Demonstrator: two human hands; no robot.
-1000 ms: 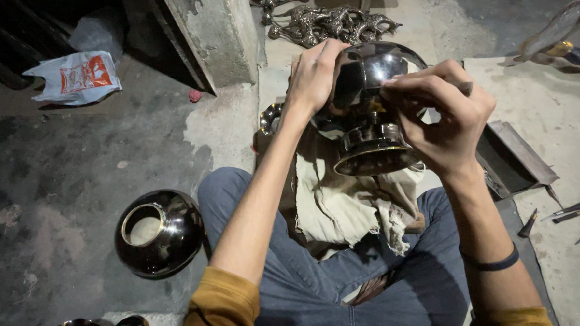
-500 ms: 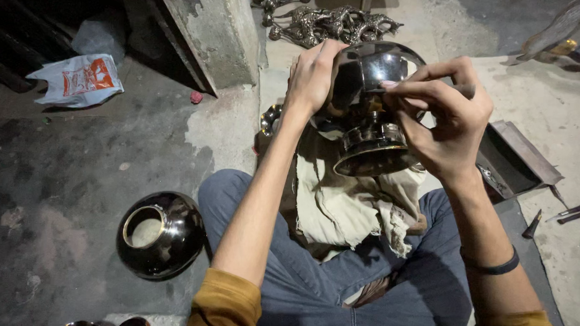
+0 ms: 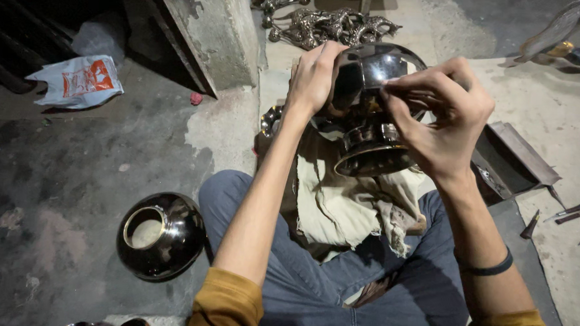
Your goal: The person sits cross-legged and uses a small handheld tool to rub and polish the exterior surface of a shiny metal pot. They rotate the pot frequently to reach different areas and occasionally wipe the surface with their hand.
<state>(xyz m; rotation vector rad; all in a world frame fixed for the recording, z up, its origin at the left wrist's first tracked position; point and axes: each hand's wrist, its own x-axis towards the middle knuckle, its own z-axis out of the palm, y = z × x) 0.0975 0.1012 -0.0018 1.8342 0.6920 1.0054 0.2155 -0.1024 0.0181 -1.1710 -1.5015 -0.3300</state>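
Left hand (image 3: 314, 76) still cupping pot (image 3: 370, 108); right hand (image 3: 439, 114) fingertips now pinching at its side, grip barely shifted.

Your right hand (image 3: 443, 117) curled tighter, fingertips (image 3: 391, 89) drawn in from the far shoulder of the shiny round dark metal pot (image 3: 370, 108) onto its near side, wrist lower toward its flared rim, the pot barely tipped further.
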